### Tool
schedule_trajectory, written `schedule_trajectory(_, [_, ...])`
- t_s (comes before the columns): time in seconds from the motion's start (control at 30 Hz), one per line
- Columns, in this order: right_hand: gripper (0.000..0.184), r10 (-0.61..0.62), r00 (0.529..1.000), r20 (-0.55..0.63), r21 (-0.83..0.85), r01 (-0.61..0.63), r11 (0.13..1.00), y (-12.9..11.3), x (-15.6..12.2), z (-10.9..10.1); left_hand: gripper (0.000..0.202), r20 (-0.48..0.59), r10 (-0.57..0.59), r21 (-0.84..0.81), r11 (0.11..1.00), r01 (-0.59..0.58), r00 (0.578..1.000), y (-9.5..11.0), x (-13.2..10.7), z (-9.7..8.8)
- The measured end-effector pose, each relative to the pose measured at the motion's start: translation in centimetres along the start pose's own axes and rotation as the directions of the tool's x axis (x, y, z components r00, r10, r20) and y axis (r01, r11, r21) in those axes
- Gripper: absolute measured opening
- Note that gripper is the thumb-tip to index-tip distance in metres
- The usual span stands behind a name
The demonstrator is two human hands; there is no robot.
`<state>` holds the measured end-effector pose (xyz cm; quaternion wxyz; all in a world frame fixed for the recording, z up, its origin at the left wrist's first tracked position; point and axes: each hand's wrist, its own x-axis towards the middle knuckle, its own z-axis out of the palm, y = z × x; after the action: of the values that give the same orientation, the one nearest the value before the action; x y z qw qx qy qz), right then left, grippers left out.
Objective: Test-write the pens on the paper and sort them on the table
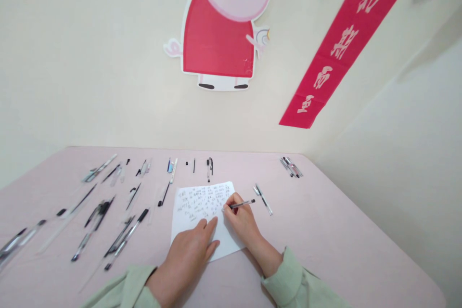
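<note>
A white sheet of paper (pixel 231 249) with several lines of dark handwriting lies slightly turned on the pink table. My right hand (pixel 241 216) pinches a pen (pixel 242 204) over the right part of the sheet. The pen's black end points to the right, and its tip is hidden by my fingers. Flat on the lower left of the paper rests my left hand (pixel 195 245), fingers apart, holding nothing. Right of my right hand, a pen with a clear barrel (pixel 265 201) lies beside a small clear piece.
Pens, caps, refills and clear barrels (pixel 126 238) are scattered across the left of the pink table (pixel 325 250). Several pens (pixel 291 167) sit bunched at the back right. Behind stands a wall with a cartoon pig cutout (pixel 218 38) and a red banner (pixel 339 48).
</note>
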<state>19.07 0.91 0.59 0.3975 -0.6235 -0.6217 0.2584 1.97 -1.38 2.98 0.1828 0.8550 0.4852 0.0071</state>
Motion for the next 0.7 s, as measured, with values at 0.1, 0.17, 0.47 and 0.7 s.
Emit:
schedule_trajectory(0.1, [0.007, 0.008, 1.000, -0.002, -0.006, -0.008, 1.000, 0.00, 0.02, 0.00, 0.046, 0.001, 0.001, -0.004, 1.000, -0.001, 1.000, -0.01, 0.01, -0.03])
schedule_trajectory(0.17, [0.007, 0.016, 1.000, 0.000, -0.003, -0.016, 1.000, 0.05, 0.04, 0.02, 0.047, 0.020, -0.002, -0.009, 1.000, 0.002, 1.000, 0.05, 0.00, -0.18])
schedule_trajectory(0.47, [0.006, 0.015, 1.000, 0.002, -0.005, -0.015, 1.000, 0.34, 0.08, 0.11, 0.044, 0.005, 0.001, 0.025, 1.000, -0.002, 1.000, 0.10, 0.07, -0.09])
schedule_trajectory(0.7, [0.008, 0.023, 1.000, -0.005, -0.010, -0.023, 1.000, 0.72, 0.14, 0.32, 0.044, 0.019, -0.004, 0.054, 0.999, 0.003, 1.000, 0.16, 0.04, -0.14])
